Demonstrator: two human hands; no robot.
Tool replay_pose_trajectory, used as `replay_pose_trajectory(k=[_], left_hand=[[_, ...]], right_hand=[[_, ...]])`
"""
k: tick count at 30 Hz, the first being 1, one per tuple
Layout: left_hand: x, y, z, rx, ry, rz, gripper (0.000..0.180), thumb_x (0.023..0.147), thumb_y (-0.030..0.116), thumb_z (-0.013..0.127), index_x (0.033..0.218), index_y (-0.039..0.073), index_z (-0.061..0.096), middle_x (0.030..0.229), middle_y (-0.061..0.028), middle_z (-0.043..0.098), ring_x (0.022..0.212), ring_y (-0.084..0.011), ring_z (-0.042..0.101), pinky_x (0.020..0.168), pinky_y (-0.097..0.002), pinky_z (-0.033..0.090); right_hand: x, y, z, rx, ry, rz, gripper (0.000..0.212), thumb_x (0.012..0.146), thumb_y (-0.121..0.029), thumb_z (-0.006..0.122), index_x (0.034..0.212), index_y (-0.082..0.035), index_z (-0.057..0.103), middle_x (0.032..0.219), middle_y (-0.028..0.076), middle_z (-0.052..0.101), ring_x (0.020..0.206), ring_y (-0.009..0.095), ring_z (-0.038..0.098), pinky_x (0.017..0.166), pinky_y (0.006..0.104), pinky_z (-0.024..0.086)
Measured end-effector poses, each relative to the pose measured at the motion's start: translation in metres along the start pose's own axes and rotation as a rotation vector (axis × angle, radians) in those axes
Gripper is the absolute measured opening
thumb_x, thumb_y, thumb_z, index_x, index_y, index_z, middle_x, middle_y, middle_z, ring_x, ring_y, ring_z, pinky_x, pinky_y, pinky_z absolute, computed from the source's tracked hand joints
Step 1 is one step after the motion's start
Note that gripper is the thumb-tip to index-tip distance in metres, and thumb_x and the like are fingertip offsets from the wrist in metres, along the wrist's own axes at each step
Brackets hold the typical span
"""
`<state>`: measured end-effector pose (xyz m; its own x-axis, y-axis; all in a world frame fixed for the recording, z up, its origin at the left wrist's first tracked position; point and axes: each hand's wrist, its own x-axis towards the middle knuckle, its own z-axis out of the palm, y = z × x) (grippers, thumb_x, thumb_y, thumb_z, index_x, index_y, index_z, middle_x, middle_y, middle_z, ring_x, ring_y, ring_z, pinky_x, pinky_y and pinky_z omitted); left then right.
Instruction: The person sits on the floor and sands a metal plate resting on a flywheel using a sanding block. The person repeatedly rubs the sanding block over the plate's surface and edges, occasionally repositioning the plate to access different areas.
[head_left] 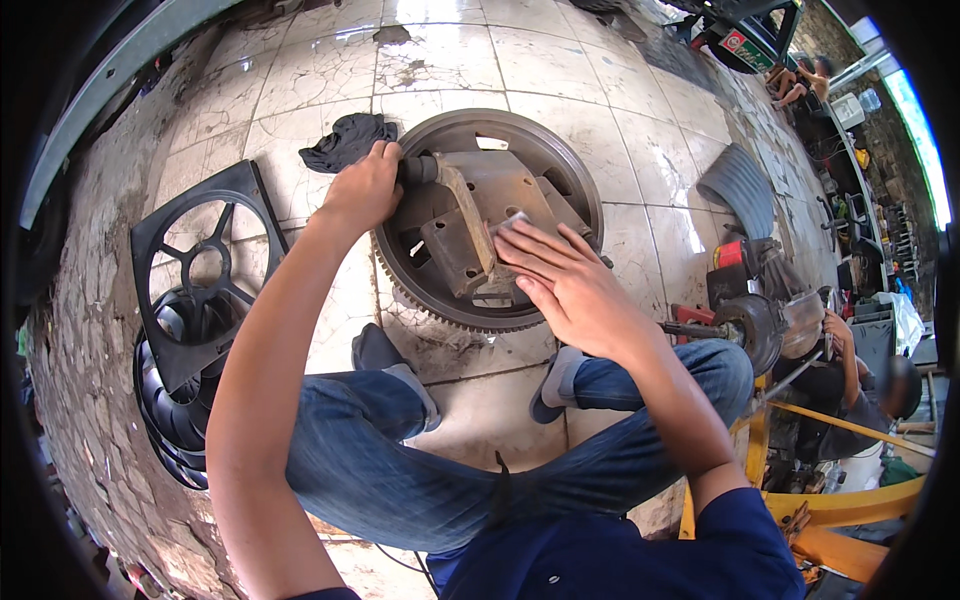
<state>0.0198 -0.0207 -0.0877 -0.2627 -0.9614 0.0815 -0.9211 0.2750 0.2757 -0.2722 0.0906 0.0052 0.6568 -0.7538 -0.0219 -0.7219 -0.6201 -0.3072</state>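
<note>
A large dark flywheel [575, 165] with a toothed rim lies flat on the floor before me. On top of it rests a rusty metal bracket [500, 180] with flat plates and a raised bar. My left hand [366, 188] is closed round the dark rounded end [417, 170] at the bracket's upper left. My right hand [572, 285] lies over the bracket's right side, fingers long and close together. Under its fingertips a small pale folded piece [513, 222], perhaps sandpaper, is pressed on the metal.
A black cloth [350, 141] lies beyond my left hand. At left are a black fan shroud [165, 345] and fan blades [175, 415]. A grey ribbed sheet [737, 188], machine parts [752, 325] and a yellow frame [850, 505] stand right, near another person [865, 405].
</note>
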Motion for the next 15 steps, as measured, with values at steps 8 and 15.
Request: replay_pose_trajectory(k=[8, 15], left_hand=[[-0.003, -0.001, 0.0, -0.018, -0.001, -0.003, 0.043, 0.085, 0.011, 0.067, 0.12, 0.002, 0.043, 0.118, -0.0218, 0.055, 0.101, -0.0423, 0.065, 0.083, -0.0503, 0.056], [0.003, 0.003, 0.002, -0.045, -0.003, 0.008, 0.043, 0.085, 0.01, 0.067, 0.12, 0.002, 0.042, 0.118, -0.0219, 0.055, 0.101, -0.0426, 0.064, 0.083, -0.0507, 0.056]], right_hand=[[0.024, 0.035, -0.016, -0.01, 0.154, 0.12, 0.047, 0.109, -0.029, 0.032, 0.146, -0.006, 0.048, 0.157, 0.01, 0.04, 0.148, 0.028, 0.033, 0.123, 0.0455, 0.027], [0.06, 0.098, -0.016, 0.112, 0.04, 0.431, 0.043, 0.107, -0.029, 0.039, 0.134, 0.0, 0.057, 0.148, 0.021, 0.047, 0.122, 0.039, 0.059, 0.105, 0.0442, 0.048]])
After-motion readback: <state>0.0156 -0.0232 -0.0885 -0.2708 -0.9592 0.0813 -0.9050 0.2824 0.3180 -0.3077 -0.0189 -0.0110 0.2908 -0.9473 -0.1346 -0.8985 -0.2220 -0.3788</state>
